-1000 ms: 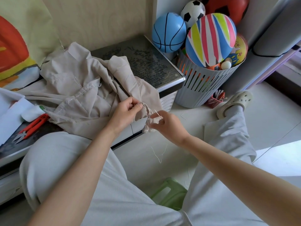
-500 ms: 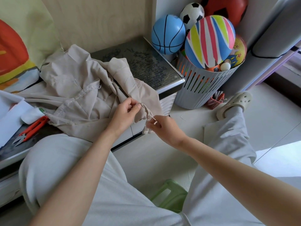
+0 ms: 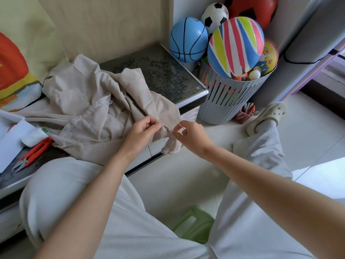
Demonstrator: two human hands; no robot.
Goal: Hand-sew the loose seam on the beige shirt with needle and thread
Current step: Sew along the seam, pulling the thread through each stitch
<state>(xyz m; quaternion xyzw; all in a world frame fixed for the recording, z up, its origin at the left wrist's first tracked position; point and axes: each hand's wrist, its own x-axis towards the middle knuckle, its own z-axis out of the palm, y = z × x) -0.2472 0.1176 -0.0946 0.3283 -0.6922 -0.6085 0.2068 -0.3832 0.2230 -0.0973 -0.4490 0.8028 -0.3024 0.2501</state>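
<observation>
Head view gives me both hands meeting just off the front edge of the dark surface (image 3: 168,75), above the floor. The beige shirt (image 3: 89,109) lies crumpled across that surface, and one end of it hangs over the edge between the hands. My left hand (image 3: 143,129) pinches a puckered stretch of that hanging cloth between thumb and curled fingers. My right hand (image 3: 190,135) sits just beside it, thumb and forefinger closed on the needle (image 3: 179,124), which slants up and to the left out of the fingers, close to the fabric. I cannot trace the thread from here; it is too fine.

On the left part of the surface I see orange thread snips (image 3: 35,152) lying beside the shirt, next to some white paper (image 3: 11,135). A grey slatted basket (image 3: 224,105) stands on the floor against the right end of the surface, piled with balls: a striped ball (image 3: 235,47) on top and a blue ball (image 3: 188,40) resting at the corner by the wall. A green stool (image 3: 194,223) shows between the knees, and a pale clog (image 3: 267,116) is on the right foot near the basket.
</observation>
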